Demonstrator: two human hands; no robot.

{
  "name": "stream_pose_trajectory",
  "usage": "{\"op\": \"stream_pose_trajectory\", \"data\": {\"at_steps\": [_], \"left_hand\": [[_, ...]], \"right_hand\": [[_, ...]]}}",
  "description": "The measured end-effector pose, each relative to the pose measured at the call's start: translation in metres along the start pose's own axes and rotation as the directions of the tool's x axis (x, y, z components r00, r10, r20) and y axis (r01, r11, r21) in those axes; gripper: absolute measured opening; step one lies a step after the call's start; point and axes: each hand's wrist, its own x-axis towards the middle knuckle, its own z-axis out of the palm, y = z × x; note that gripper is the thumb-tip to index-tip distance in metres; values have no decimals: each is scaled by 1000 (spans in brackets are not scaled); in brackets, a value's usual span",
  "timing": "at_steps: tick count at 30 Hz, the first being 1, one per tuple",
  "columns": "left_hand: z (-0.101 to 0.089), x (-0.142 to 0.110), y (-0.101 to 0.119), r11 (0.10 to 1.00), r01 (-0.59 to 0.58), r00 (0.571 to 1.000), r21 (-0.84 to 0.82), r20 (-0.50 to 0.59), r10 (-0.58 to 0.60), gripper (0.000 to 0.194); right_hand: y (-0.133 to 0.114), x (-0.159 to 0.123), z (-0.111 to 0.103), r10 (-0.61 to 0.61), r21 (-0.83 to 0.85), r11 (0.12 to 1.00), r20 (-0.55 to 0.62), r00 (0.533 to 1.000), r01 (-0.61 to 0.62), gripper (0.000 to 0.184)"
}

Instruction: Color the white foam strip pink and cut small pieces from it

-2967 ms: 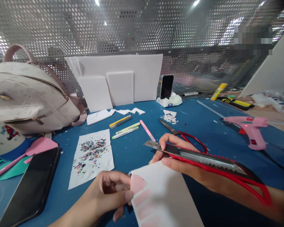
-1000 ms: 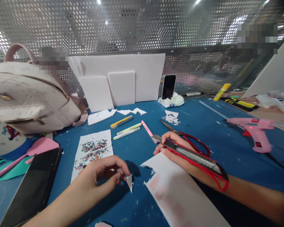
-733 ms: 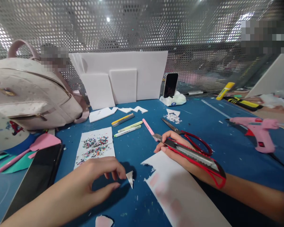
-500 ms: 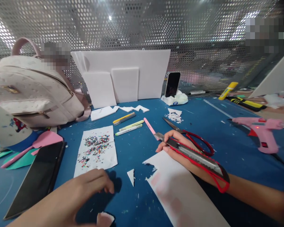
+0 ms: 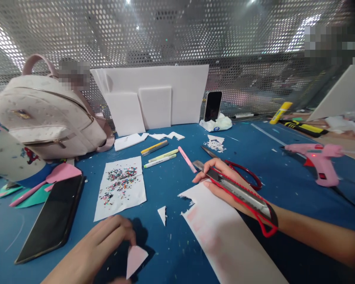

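My left hand point(image 5: 106, 240) is at the near edge of the blue mat, fingers curled, holding a small pale pink cut piece point(image 5: 135, 258) by its edge. My right hand point(image 5: 217, 179) is closed round a red and black utility knife point(image 5: 239, 193), blade end pointing away to the left. It rests on the torn top corner of a white foam sheet point(image 5: 225, 240) with faint pink patches. A tiny white triangular offcut point(image 5: 162, 214) lies on the mat between my hands.
White paper with coloured glitter bits point(image 5: 121, 187), several markers point(image 5: 161, 156) and red-handled scissors point(image 5: 242, 171) lie ahead. A black phone point(image 5: 51, 219) and pale backpack point(image 5: 44, 118) are left, a pink glue gun point(image 5: 319, 157) right. White foam boards point(image 5: 154, 98) lean on the perforated metal screen.
My left hand let go of the small white triangle, drew back toward me and picked up the pink piece. The right hand with the knife stayed on the sheet.
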Motion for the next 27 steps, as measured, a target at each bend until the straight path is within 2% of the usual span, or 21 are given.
{"op": "stream_pose_trajectory", "data": {"at_steps": [2,4,11,14,17,21,25,27], "left_hand": [[-5,10,2,999,44,999,-18,4,-44,30],[-9,24,8,999,-8,999,-41,53,11,34],[-4,69,22,978,-44,998,-205,40,53,37],[2,77,24,967,-22,999,-254,31,31,37],[8,77,25,949,0,1000,-315,13,5,32],[14,76,28,922,64,997,-381,-16,-76,27],[16,82,33,900,108,990,-422,-39,-137,26],[17,85,35,893,98,989,-440,-55,-136,26]], "right_hand": [[0,3,-4,-15,-16,1000,-21,1000,14,18],[-1,9,-7,-33,-27,999,-40,999,32,16],[-6,25,-10,-76,-87,994,-35,996,73,29],[-20,15,-4,-101,-114,989,-27,994,98,25],[-36,-2,1,-79,-101,991,72,994,87,10],[-47,-18,8,-61,-218,972,113,992,85,9],[-47,-17,17,50,-35,998,149,988,-45,10],[-46,-13,21,40,63,997,168,985,-51,17]]}}
